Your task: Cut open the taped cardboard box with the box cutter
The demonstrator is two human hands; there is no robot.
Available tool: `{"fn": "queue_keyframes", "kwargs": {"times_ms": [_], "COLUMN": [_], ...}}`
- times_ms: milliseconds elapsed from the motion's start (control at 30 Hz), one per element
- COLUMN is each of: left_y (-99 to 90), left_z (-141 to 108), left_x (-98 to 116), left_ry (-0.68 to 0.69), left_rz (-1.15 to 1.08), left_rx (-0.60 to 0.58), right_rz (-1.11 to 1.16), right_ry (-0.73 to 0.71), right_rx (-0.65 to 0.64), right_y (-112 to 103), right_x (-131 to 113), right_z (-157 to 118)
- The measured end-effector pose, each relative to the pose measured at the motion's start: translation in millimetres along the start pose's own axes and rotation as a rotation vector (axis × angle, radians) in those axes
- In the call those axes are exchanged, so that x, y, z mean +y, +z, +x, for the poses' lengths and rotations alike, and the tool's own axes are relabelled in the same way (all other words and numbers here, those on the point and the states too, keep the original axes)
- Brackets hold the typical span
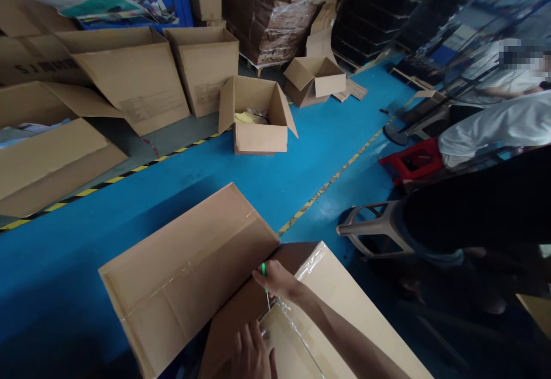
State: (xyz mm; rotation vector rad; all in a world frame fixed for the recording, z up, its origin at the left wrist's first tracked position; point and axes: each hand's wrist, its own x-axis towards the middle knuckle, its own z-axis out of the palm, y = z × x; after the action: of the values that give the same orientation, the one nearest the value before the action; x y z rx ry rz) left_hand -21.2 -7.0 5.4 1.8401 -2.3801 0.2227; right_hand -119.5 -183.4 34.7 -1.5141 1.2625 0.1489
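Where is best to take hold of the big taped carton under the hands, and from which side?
Probably by the far long edge of the big taped carton, coming from the far side. That panel's edge is straight and free, while the near part has the right hand with the green cutter at the taped seam.

Single head-worn view, close above the left hand point(253, 353) and right hand point(275, 280), facing forward and down.

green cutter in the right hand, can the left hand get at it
Probably yes: the left hand sits just below the green-handled cutter, held by the right hand, with nothing standing between them, though the right fingers mostly cover it.
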Motion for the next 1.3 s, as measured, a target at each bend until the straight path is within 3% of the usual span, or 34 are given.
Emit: {"fn": "queue_keyframes", "kwargs": {"times_ms": [133, 267, 433, 533, 667, 867, 967, 1167, 1300], "left_y": [21.0, 34.5, 28.3, 26.8, 31.4, 20.6, 17.4, 36.9, 45.6], "left_z": [4, 6, 14, 15, 10, 7, 10, 4, -6], "left_x": [4, -1, -13, -14, -8, 3, 3, -1, 8], "left_ry": [-0.13, -0.152, -0.114, -0.112, -0.132, -0.149, -0.182, -0.126, -0.229], "left_rz": [-0.08, -0.253, -0.397, -0.412, -0.417, -0.311, -0.309, -0.411, -0.412], "left_rx": [0.065, 0.132, 0.045, 0.009, -0.041, 0.063, 0.122, 0.105, 0.107], "right_rz": [0.011, 0.01, -0.094, -0.132, -0.075, 0.02, 0.01, 0.031, 0.068], "right_ry": [0.001, -0.066, -0.187, -0.225, -0.26, -0.289, -0.332, -0.33, -0.305], "right_rx": [-0.034, -0.047, 0.089, 0.088, 0.053, 0.235, 0.197, 0.233, 0.319], "right_y": [-2, -5, 2, 2, -12, -30, -25, -23, -32], "right_x": [-2, -6, -16, -15, -7, -9, -10, -7, -7], "right_z": [0, -4, 3, 10, 10, 1, 0, -1, -2]}}
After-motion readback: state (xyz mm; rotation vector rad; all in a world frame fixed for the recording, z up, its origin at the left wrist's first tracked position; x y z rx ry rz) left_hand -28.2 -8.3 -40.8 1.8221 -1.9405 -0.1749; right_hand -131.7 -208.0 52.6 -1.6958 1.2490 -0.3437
